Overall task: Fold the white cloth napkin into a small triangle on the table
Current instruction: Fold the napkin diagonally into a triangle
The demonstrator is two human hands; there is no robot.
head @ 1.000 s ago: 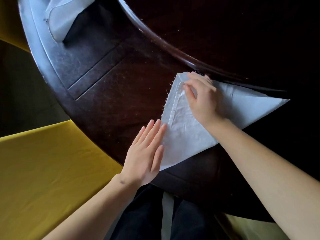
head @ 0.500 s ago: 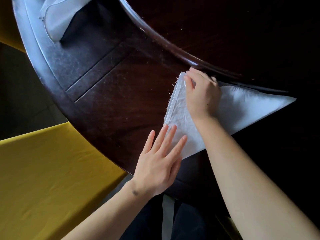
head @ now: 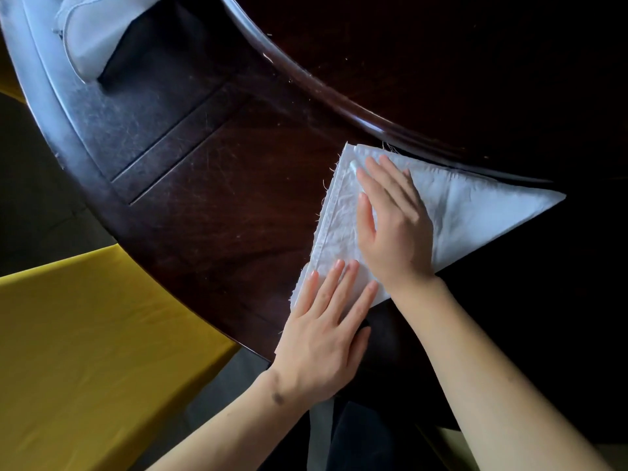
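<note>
The napkin (head: pixel 475 209) lies as a triangle near the dark surface's (head: pixel 221 215) edge. A moment ago the right hand (head: pixel 394 226) pinched the top corner; now it lies flat, grip spread, while the left hand (head: pixel 326 321) has slid onto the near corner, fingers spread. This looks like smoothing, with the fold probably nearly done.

Dark round wooden table (head: pixel 210 212) bearing 1 folded white napkin (head: pixel 475 209), another cloth (head: pixel 91 25).

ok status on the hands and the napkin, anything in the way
Left hand flat, open, fingertips on near corner. Right hand flat, open, on the middle. White napkin lies as a triangle on the table. Nothing in the way.
</note>
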